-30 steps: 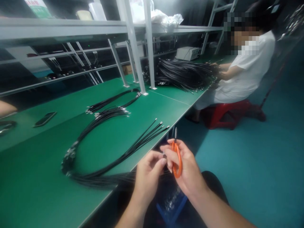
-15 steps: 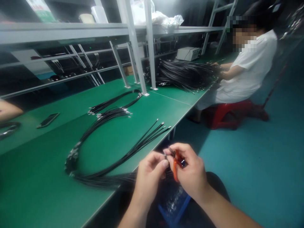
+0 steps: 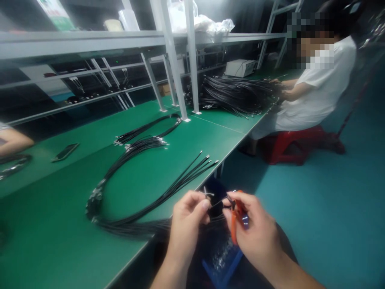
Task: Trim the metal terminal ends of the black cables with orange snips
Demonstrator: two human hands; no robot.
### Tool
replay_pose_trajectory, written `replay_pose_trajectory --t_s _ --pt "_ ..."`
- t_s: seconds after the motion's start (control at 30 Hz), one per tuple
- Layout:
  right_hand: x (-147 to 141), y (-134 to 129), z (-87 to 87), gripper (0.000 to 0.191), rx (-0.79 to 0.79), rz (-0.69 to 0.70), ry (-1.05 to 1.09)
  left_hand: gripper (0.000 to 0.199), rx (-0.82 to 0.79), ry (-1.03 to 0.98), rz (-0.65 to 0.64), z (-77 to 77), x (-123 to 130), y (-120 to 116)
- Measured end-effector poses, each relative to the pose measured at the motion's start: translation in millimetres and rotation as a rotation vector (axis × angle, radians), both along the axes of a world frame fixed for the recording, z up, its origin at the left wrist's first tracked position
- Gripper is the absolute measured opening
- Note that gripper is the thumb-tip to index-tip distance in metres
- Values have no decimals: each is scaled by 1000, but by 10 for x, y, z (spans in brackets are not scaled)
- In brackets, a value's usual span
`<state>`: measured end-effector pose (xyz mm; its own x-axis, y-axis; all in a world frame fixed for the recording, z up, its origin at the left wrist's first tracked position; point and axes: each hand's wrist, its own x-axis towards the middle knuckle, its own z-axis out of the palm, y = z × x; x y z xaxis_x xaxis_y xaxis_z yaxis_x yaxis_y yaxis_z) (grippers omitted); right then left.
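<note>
My left hand (image 3: 190,216) pinches the end of a black cable, where short pale wire ends (image 3: 207,193) stick up past the fingertips. Orange-handled pliers (image 3: 234,224) sit in my right hand (image 3: 255,224), their dark jaws pointing at the left hand. A thin dark strand (image 3: 219,202) runs between the jaws and the left fingertips. Beside the hands, a bundle of black cables (image 3: 129,222) curves over the green table (image 3: 60,241) and off its edge. Below lies a blue tray (image 3: 222,277) holding small pale scraps.
A co-worker in white (image 3: 319,96) sits on a red stool (image 3: 288,144) beside a large cable pile (image 3: 237,94). A phone (image 3: 65,152) lies on the table near another person's arm (image 3: 13,140). Shelf posts (image 3: 177,80) stand on the table.
My right hand with the pliers has moved right, away from my left hand, opening a gap with a thin strand across it. Pale wire ends now show above the left fingertips.
</note>
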<state>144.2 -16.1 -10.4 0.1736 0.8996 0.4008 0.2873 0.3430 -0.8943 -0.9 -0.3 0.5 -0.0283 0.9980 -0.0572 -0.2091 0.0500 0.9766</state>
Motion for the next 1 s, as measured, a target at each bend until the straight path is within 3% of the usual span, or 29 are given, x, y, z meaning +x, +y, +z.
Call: replay_pose_trajectory --t_s 0.17,0.33,0.8,1.0 --pt "-17 -177 134 28 -505 322 364 7 38 43 49 2 -13 12" --pt "-36 -133 193 27 -814 443 558 3 91 97 85 23 35 -6" --pt "-101 -46 120 19 -829 420 629 3 35 185 27 41 89 -28" --pt "-72 -49 148 26 -850 438 598 3 19 194 34 75 115 -25"
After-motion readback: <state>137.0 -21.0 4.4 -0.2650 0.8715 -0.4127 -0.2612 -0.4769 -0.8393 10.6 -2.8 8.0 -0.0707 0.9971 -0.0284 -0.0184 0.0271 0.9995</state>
